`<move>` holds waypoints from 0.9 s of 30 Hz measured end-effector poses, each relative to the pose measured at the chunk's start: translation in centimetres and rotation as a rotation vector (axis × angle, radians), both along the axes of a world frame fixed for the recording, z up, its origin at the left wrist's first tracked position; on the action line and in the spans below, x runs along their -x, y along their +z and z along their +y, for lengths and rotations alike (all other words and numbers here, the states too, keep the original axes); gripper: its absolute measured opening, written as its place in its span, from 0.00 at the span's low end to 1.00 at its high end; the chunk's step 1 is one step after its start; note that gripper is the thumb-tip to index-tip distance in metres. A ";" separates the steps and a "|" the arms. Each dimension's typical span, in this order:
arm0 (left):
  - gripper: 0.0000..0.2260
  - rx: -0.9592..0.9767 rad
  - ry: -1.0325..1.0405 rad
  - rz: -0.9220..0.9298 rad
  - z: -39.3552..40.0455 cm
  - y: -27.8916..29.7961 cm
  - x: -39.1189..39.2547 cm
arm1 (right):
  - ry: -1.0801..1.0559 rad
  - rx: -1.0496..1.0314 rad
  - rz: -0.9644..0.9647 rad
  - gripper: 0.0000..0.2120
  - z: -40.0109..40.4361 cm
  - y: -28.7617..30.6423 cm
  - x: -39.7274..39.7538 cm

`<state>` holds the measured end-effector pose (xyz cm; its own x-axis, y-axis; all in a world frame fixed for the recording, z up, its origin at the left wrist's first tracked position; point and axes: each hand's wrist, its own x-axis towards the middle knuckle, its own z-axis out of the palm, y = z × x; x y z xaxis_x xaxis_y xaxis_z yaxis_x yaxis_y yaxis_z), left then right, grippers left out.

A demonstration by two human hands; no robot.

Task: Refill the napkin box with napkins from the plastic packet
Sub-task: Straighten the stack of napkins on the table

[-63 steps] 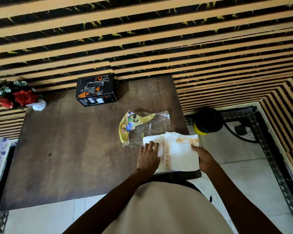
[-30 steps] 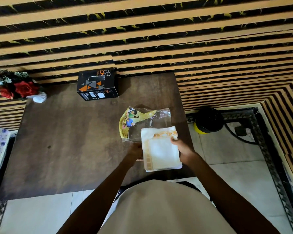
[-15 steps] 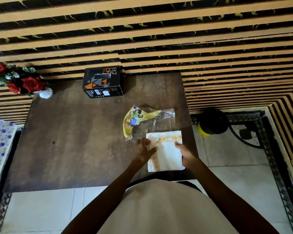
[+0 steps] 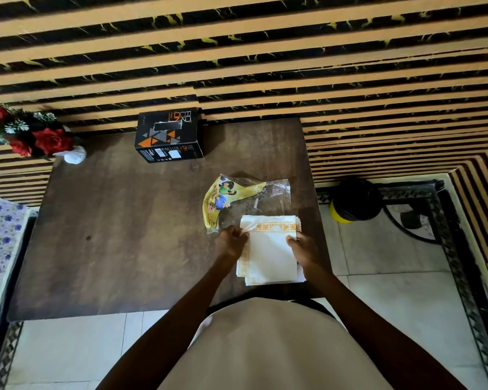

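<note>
Since the earlier frame, both hands have squared the napkins (image 4: 268,254) on the counter (image 4: 124,235): left hand (image 4: 231,243) pinches a corner, right hand (image 4: 300,246) grips the edge, beside the packet (image 4: 237,198), well apart from the box (image 4: 168,135).

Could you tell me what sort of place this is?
Probably a room in a home: a wooden table against a striped wall, a vase of red flowers, and tiled floor.
</note>
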<state>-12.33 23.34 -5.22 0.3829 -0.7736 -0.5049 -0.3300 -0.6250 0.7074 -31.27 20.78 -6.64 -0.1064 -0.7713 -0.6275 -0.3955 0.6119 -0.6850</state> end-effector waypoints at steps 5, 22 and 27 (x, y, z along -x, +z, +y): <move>0.08 -0.129 -0.135 0.013 0.0 -0.6 -0.1 | 0.166 0.147 0.258 0.08 -0.1 0.8 1.0; 0.17 -0.150 -0.203 -0.216 1.1 -0.2 0.8 | 0.090 0.114 0.340 0.10 0.0 2.3 2.1; 0.13 -0.082 -0.101 -0.174 1.1 -0.5 0.2 | 0.112 0.075 0.318 0.11 -0.2 2.6 2.7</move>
<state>-12.54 24.44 -5.73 0.3928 -0.7716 -0.5003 -0.5065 -0.6356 0.5826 -33.98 20.58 -4.08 -0.2000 -0.8319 -0.5176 -0.6582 0.5054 -0.5580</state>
